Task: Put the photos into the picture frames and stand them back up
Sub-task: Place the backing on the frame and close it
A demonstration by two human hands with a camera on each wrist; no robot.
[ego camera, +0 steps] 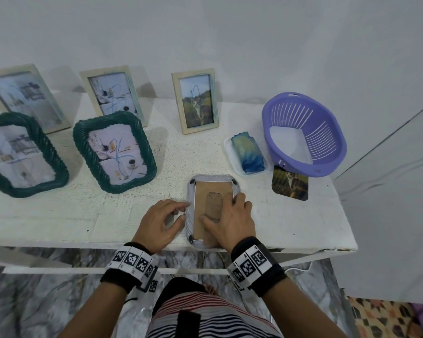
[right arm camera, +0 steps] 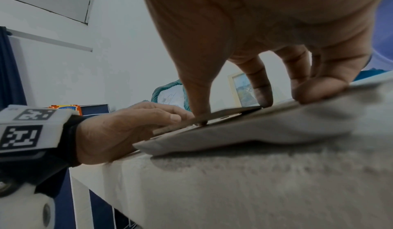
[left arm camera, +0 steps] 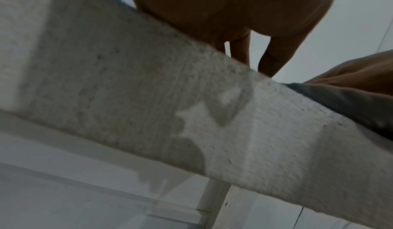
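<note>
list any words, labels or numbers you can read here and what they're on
No readable words or numbers.
Wristbands: black-and-white square code markers, no letters.
Orange-and-blue object in the background: print too blurred to read.
Framed photos: blue pen scribbles, not legible as text.

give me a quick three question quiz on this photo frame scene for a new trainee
1. Multiple choice: how does the white frame near the table's front edge lie? A) upright B) face down, cardboard back up C) inside the basket
2. True or false: the loose photo is already inside that frame.
3. Fill in: the purple basket sits at the table's ____ side, as the person sees it.

Key
1. B. The right hand presses on the back while the left hand touches the frame's left edge.
2. False. It lies on the table in front of the basket.
3. Right.
</note>
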